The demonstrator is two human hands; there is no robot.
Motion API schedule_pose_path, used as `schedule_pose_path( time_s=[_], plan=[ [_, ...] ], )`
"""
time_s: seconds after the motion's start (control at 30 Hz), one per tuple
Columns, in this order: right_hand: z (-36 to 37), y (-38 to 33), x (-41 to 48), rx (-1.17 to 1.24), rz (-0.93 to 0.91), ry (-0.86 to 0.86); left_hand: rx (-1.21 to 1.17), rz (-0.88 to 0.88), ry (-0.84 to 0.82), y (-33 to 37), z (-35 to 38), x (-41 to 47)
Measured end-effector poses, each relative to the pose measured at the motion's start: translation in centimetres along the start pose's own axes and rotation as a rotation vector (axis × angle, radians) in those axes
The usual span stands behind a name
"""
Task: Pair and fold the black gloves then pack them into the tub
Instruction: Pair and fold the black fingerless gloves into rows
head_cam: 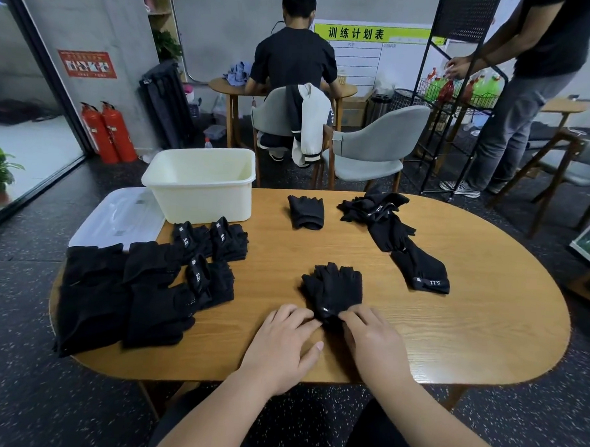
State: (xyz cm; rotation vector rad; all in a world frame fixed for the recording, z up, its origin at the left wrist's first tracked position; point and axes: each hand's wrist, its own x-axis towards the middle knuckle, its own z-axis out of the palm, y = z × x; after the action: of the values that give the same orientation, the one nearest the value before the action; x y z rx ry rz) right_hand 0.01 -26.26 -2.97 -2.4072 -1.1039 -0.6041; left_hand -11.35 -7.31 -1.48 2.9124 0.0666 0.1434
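Both palm-down on gloves (pixel 334 289): left hand (pixel 281 344), right hand (pixel 373 345).

One tub (pixel 203 199), one lid (pixel 118 215), two hands (pixel 281 344) (pixel 373 341), one gripped glove pair (pixel 334 289), two extinguishers (pixel 98 137) (pixel 120 134)

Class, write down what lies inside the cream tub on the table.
Of the tub, only bare inner walls show. Its near wall hides the floor, so anything lying low cannot be seen.
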Motion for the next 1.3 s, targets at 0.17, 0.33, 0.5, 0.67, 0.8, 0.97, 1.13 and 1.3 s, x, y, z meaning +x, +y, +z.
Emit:
schedule_pose_path(
  time_s=[0.17,0.33,0.5,0.67,0.8,0.97,1.13,1.3],
  plan=[
    [-0.5,-0.3,0.3,-0.066,-0.003,-0.046,-0.08,-0.042,0.007,0.5,-0.8,-0.3],
    [-1.2,-0.8,1.6,-0.054,0.016,-0.135,-0.104,-0.065,0.006,0.7,-0.9,-0.3],
    [-0.7,-0.8,5.5,0.083,0.136,-0.512,0.036,0.011,-0.015,0.4,-0.3,0.2],
    [0.1,-0.7,8.7,-0.093,0.231,-0.708,0.061,0.029,-0.024,0.5,-0.4,0.4],
    [0.5,-2.2,9.6,-0.141,0.178,-0.587,0.064,0.037,-0.016,0.5,-0.5,0.4],
    [2.2,-1.0,10.2,-0.073,0.218,-0.762,0.059,0.036,-0.031,0.3,-0.5,0.5],
    [3.5,-0.7,10.1,-0.101,0.198,-0.739,-0.038,-0.003,-0.039,-0.1,-0.7,0.6],
    [4.4,0.0,10.8,-0.103,0.223,-0.756,-0.201,-0.067,-0.012,-0.3,-0.9,0.7]
  ],
)
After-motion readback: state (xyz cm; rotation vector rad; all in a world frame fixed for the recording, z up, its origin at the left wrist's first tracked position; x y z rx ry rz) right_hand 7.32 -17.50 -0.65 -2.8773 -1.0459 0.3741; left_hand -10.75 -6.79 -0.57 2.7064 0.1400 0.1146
